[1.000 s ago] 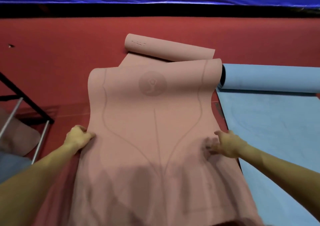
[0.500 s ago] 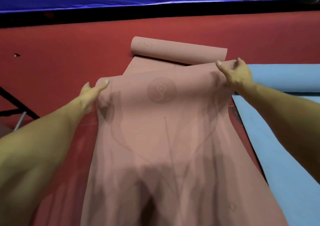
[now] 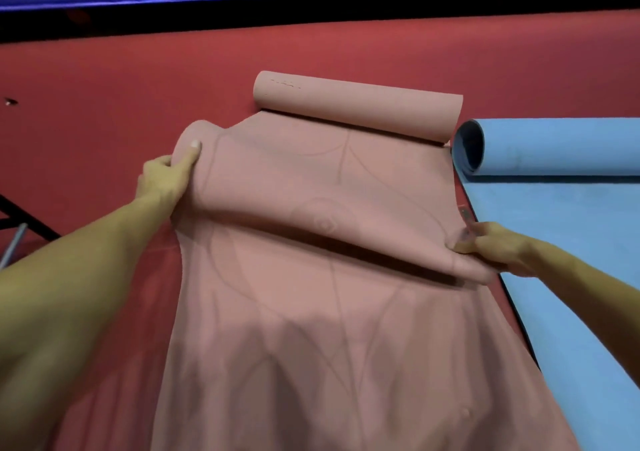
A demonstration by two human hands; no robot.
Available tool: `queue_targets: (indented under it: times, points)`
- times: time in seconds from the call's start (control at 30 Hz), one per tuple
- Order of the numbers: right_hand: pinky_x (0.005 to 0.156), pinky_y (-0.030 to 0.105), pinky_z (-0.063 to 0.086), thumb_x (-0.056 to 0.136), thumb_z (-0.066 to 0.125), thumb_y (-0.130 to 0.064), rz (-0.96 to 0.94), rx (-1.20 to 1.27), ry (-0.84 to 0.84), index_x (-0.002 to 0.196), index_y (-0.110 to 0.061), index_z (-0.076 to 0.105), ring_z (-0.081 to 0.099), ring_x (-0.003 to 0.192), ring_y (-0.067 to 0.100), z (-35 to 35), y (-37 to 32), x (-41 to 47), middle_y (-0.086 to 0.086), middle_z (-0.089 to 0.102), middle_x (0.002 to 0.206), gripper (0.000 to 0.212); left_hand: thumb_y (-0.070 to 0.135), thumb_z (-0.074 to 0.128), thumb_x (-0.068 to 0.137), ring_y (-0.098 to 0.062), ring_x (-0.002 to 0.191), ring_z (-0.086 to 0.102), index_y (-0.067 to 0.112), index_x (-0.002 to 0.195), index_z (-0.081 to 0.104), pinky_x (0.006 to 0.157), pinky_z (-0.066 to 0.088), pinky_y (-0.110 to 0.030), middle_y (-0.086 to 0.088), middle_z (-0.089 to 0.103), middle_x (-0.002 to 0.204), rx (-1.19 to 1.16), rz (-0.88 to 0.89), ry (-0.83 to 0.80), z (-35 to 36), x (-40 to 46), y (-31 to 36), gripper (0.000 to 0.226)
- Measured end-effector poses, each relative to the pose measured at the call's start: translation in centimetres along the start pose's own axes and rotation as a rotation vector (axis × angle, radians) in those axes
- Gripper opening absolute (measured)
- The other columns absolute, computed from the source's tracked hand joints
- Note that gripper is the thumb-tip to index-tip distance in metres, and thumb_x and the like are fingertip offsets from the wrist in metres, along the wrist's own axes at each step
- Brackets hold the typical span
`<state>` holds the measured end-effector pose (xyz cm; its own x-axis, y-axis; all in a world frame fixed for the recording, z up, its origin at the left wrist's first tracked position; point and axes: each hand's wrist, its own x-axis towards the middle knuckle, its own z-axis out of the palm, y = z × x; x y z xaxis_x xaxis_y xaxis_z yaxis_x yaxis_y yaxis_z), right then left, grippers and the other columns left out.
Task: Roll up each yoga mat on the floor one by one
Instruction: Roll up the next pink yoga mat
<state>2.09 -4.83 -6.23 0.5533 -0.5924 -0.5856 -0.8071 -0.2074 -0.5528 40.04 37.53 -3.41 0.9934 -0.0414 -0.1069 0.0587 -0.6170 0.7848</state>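
Here the long dusty-pink rubber yoga mat (image 3: pixel 311 312) lies lengthwise on the red carpeted floor (image 3: pixel 104 87), its far end curled into a loose roll and a raised fold crossing its middle. The left hand (image 3: pixel 166 177) grips the fold's left edge, thumb on top and fingers curled beneath. The right hand (image 3: pixel 495 246) pinches the fold's right edge. Just beside it to the right lies a light-blue yoga mat (image 3: pixel 571 243), its far end rolled too.

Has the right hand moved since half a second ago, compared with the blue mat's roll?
Yes. The right hand was up beside the blue mat's roll; now it is nearer the person, below the roll, pinching the pink mat's right edge.
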Motion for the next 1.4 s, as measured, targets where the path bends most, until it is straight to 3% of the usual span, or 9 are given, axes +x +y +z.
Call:
queue_targets:
  times: [0.17, 0.33, 0.5, 0.63, 0.83, 1.03, 1.17, 1.33, 1.4]
  points:
    - [0.073, 0.040, 0.048, 0.081, 0.082, -0.007, 0.068, 0.115, 0.024, 0.096, 0.000, 0.058, 0.057, 0.081, 0.030, -2.5, -1.0, 0.3, 0.017, 0.060, 0.090, 0.029, 0.019, 0.084, 0.087, -0.016, 0.095, 0.061, 0.022, 0.113, 0.075, 0.084, 0.046, -0.030, 0.000, 0.070, 0.106, 0.033, 0.017, -0.305, -2.3, -1.3, -1.5, 0.028]
    - [0.077, 0.042, 0.048, 0.072, 0.075, -0.052, 0.123, 0.198, 0.241, 0.102, -0.004, 0.062, 0.063, 0.089, 0.036, -2.5, -3.4, 0.7, 0.016, 0.065, 0.103, 0.058, -0.005, 0.071, 0.085, -0.030, 0.094, 0.070, 0.006, 0.117, 0.073, 0.091, 0.057, -0.044, -0.018, 0.076, 0.111, 0.159, -0.227, -0.627, -3.9, -1.1, -2.6, 0.034]
    - [0.088, 0.044, 0.052, 0.084, 0.086, -0.042, 0.148, 0.136, 0.249, 0.123, -0.001, 0.062, 0.065, 0.104, 0.038, -1.1, -2.3, -0.3, 0.017, 0.067, 0.120, 0.061, 0.038, 0.077, 0.086, -0.030, 0.084, 0.066, 0.007, 0.099, 0.070, 0.079, 0.050, -0.038, -0.011, 0.071, 0.096, 0.174, -0.205, -0.306, -2.9, -1.8, 0.2, 0.035]
    - [0.109, 0.034, 0.045, 0.089, 0.083, -0.019, -0.135, 0.258, 0.358, 0.149, -0.020, 0.058, 0.062, 0.122, 0.025, 1.3, -0.2, -1.0, 0.006, 0.064, 0.140, 0.065, 0.012, 0.073, 0.097, -0.019, 0.105, 0.064, 0.013, 0.135, 0.068, 0.100, 0.050, -0.035, -0.004, 0.071, 0.119, -0.024, 0.035, -0.288, -2.8, -2.3, -0.6, 0.039]
    - [0.113, 0.030, 0.042, 0.097, 0.071, -0.015, -0.545, 0.229, 0.598, 0.146, -0.038, 0.057, 0.060, 0.130, 0.014, 2.0, 0.7, -1.9, -0.005, 0.065, 0.140, 0.056, 0.004, 0.068, 0.099, 0.006, 0.109, 0.063, 0.017, 0.137, 0.067, 0.110, 0.047, -0.024, 0.029, 0.071, 0.114, -0.257, 0.353, -0.058, -2.8, -4.3, -3.1, 0.040]
    - [0.079, 0.041, 0.052, 0.102, 0.063, -0.020, -0.792, 0.021, 1.005, 0.124, -0.026, 0.076, 0.069, 0.090, 0.026, 1.1, -2.9, -1.6, 0.006, 0.076, 0.100, 0.026, 0.017, 0.065, 0.102, -0.008, 0.125, 0.065, 0.016, 0.133, 0.072, 0.112, 0.048, -0.031, 0.008, 0.072, 0.130, -0.441, 0.502, 0.190, -3.3, -4.8, -2.0, 0.032]
    - [0.072, 0.043, 0.047, 0.107, 0.052, -0.036, -0.757, -0.118, 1.076, 0.132, -0.027, 0.071, 0.064, 0.090, 0.034, -1.4, -6.8, 0.7, 0.012, 0.073, 0.102, 0.033, 0.033, 0.061, 0.102, -0.011, 0.128, 0.064, 0.028, 0.137, 0.070, 0.110, 0.049, -0.034, 0.006, 0.071, 0.134, -0.345, 0.464, 0.378, -2.1, -3.9, -1.4, 0.036]
    - [0.111, 0.058, 0.033, 0.102, 0.026, -0.071, -0.146, -0.124, 0.723, 0.165, -0.030, 0.021, 0.038, 0.137, 0.051, -3.2, -14.3, 3.4, 0.024, 0.035, 0.161, 0.075, 0.061, 0.042, 0.105, -0.043, 0.146, 0.036, 0.027, 0.164, 0.027, 0.117, 0.028, -0.058, -0.015, 0.039, 0.162, 0.117, -0.106, 0.313, -1.1, 0.0, 3.9, 0.070]
    - [0.112, 0.061, 0.032, 0.103, 0.032, -0.069, -0.191, -0.174, 0.708, 0.166, -0.022, 0.014, 0.035, 0.140, 0.051, -1.4, -15.6, 2.2, 0.025, 0.029, 0.161, 0.081, 0.057, 0.049, 0.103, -0.042, 0.144, 0.040, 0.027, 0.161, 0.033, 0.113, 0.033, -0.058, -0.015, 0.043, 0.159, 0.243, 0.081, 0.269, -1.0, -0.8, 5.6, 0.068]
